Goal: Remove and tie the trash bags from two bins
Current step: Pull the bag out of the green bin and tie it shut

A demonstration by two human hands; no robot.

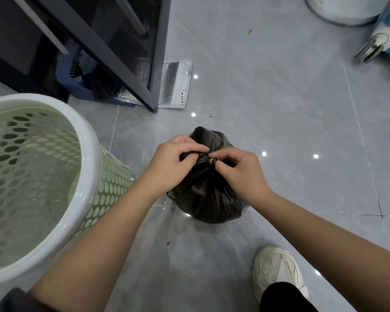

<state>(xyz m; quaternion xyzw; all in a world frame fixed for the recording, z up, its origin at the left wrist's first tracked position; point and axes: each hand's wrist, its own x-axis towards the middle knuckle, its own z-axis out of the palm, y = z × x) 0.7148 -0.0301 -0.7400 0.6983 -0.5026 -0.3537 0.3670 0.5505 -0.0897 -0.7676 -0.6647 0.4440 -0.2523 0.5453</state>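
Observation:
A full black trash bag (206, 200) sits on the grey tiled floor in the middle of the view. My left hand (171, 163) pinches one twisted end of the bag's top. My right hand (239, 172) pinches the other end, and a small loop of black plastic shows between the two hands. To the left stands a pale green perforated bin (43, 167) with a white rim; it has no bag in it.
A dark metal-framed cabinet (122, 52) stands at the back left, with a blue dustpan and brush (86, 79) inside and a silver foil pouch (175, 84) at its foot. A white round base (342, 10) and a blue wheeled case (385, 37) are at the top right. My white shoe (277, 269) is at the lower right.

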